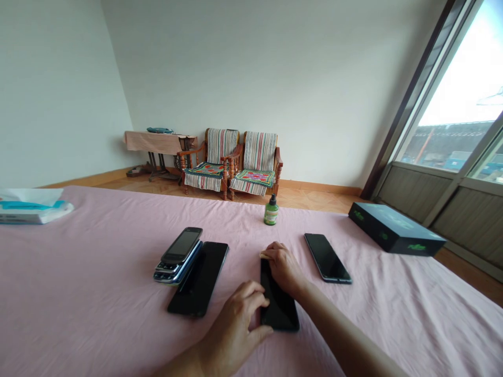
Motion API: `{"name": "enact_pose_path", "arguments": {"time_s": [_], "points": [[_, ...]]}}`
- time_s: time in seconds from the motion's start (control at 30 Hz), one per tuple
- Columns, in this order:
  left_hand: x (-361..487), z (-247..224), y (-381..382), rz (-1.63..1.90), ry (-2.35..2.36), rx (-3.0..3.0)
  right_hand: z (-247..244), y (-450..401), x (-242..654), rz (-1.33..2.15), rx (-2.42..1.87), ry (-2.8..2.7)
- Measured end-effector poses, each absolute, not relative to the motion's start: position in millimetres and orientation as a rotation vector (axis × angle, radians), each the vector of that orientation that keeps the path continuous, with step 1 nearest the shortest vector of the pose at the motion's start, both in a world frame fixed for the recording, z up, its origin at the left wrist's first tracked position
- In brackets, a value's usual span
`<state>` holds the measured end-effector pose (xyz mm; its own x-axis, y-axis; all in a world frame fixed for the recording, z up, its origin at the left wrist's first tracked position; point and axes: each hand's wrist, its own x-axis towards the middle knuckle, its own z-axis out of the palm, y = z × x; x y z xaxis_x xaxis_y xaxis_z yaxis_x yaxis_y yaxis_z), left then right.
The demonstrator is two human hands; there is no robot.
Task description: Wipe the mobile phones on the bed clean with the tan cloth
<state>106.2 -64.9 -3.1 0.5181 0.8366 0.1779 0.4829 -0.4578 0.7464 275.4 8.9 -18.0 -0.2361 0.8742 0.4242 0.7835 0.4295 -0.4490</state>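
A black smartphone [280, 309] lies flat on the pink cloth, screen up. My left hand [239, 319] grips its near left side, the thumb and curled fingers on the edge. Over the phone's far end is my right hand [283, 266], fingers bent down and pressing a small pale yellowish pad or cloth [266, 255] at the top left corner. Most of that pad is hidden under the fingers. To the left, a slider phone [183, 245] rests on a pile of other phones, which leans against another black smartphone [202, 283].
Another smartphone [328, 257] lies to the right, near a black box [393, 228] with green print. A green pump bottle [271, 211] stands behind my hands. A tissue pack [35, 206] sits far left. Two wooden chairs [255, 157] stand beyond the pink-covered surface [98, 293].
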Motion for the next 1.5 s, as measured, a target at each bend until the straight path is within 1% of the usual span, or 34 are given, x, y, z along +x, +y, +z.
{"name": "enact_pose_path", "arguments": {"time_s": [0.1, 0.33, 0.6, 0.83, 0.9, 1.07, 1.27, 1.43, 1.5], "points": [[105.4, -4.1, -65.3, 0.710, 1.068, 2.124, -20.7, 8.3, 272.4, 0.179, -1.381, -2.056], [104.4, -9.1, -63.7, 0.757, 0.984, 2.112, -24.2, -44.1, 271.4, 0.249, -1.277, -2.120], [105.1, -9.5, -65.8, 0.737, 1.055, 2.159, -16.2, -2.2, 266.3, 0.046, -1.459, -2.164], [109.4, -13.5, -66.7, 0.704, 1.076, 2.309, -22.1, -1.0, 284.9, -0.055, -1.712, -1.983], [109.7, -14.7, -67.2, 0.692, 1.072, 2.324, -23.3, 0.4, 281.7, -0.051, -1.703, -1.986], [109.4, -17.2, -68.6, 0.681, 1.081, 2.359, -23.6, 3.7, 270.2, 0.012, -1.525, -2.070], [110.5, -18.3, -67.7, 0.651, 1.088, 2.384, -24.3, 0.6, 276.3, -0.052, -1.663, -1.981], [112.5, -18.1, -67.3, 0.618, 1.112, 2.407, -24.2, 1.3, 265.1, 0.001, -1.525, -2.064], [112.9, -18.7, -67.8, 0.620, 1.124, 2.422, -23.7, 1.7, 266.2, 0.009, -1.545, -2.055]]}}
